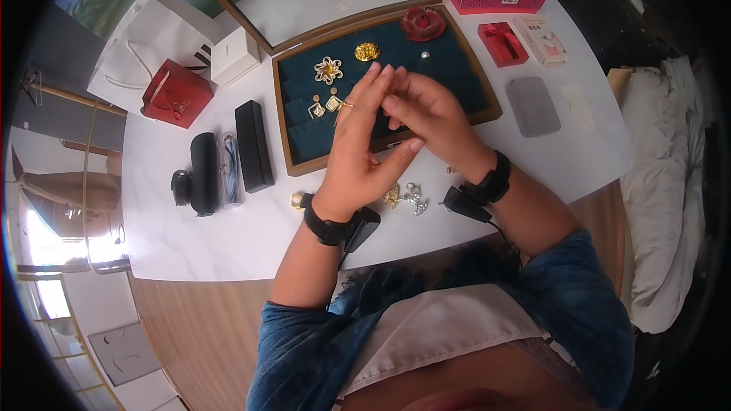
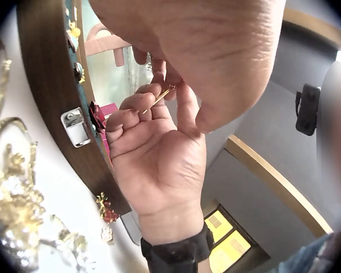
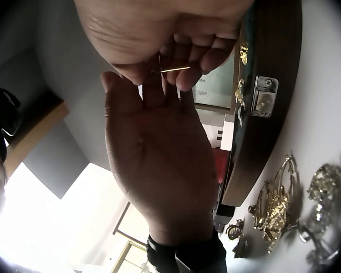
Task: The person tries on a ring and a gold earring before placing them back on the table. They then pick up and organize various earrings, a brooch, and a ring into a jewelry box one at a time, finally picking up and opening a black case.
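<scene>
Fingers fairly straight, my left hand (image 1: 355, 154) is raised over the front of the jewelry case (image 1: 286, 133). Curled fingers of my right hand (image 1: 438, 113) meet its fingertips from the right. A thin gold piece (image 2: 158, 100) shows between the hands in the left wrist view, pinched by my right fingers and thumb; the right wrist view shows it as a fine gold line (image 3: 175, 69). In the head view, a gold band (image 1: 349, 103) lies across a left finger. Whether these are one piece, I cannot tell.
The case holds a flower brooch (image 1: 329, 70), a gold brooch (image 1: 367, 51), earrings (image 1: 333, 101) and a red flower (image 1: 422, 23). Loose jewelry (image 1: 412, 198) lies in front. Black cases (image 1: 253, 144) and a red bag (image 1: 177, 93) stand left, a red box (image 1: 502, 44) right.
</scene>
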The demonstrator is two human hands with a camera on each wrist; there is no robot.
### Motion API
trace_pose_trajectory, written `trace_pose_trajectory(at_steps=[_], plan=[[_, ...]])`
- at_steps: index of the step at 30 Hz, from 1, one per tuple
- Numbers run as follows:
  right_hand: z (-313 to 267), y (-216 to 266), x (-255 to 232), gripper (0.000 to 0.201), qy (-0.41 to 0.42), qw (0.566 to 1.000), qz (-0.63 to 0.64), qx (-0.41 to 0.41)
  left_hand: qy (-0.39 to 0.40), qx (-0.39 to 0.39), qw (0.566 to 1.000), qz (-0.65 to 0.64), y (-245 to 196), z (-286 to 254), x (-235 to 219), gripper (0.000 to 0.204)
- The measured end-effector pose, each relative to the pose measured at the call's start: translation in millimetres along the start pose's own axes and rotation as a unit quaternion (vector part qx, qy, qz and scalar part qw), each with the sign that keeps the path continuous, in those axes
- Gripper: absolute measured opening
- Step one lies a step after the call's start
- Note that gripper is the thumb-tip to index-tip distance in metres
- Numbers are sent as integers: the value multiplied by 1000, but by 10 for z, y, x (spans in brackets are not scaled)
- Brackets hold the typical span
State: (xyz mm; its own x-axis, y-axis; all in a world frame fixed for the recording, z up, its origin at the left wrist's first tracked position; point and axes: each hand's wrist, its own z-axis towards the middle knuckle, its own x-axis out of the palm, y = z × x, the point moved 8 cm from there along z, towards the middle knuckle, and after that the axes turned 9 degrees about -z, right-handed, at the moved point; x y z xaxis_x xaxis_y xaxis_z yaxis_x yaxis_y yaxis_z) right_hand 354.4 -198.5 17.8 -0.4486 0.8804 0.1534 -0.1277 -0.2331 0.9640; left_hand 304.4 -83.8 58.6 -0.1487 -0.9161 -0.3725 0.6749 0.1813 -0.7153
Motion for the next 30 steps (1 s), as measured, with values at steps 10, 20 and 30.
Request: trace_pose_trajectory(at_steps=[10,20,30], plan=[[1,-64,-71,28,-9,999,23,39,-5,-29,999,23,-16,18,51,99],[0,-117,-35,22,32,997,43,57,12,-3,998,64,-65,23,75,100],[10,-129,-36,22,41,996,47,59,14,-11,995,99,-54,22,90,104]])
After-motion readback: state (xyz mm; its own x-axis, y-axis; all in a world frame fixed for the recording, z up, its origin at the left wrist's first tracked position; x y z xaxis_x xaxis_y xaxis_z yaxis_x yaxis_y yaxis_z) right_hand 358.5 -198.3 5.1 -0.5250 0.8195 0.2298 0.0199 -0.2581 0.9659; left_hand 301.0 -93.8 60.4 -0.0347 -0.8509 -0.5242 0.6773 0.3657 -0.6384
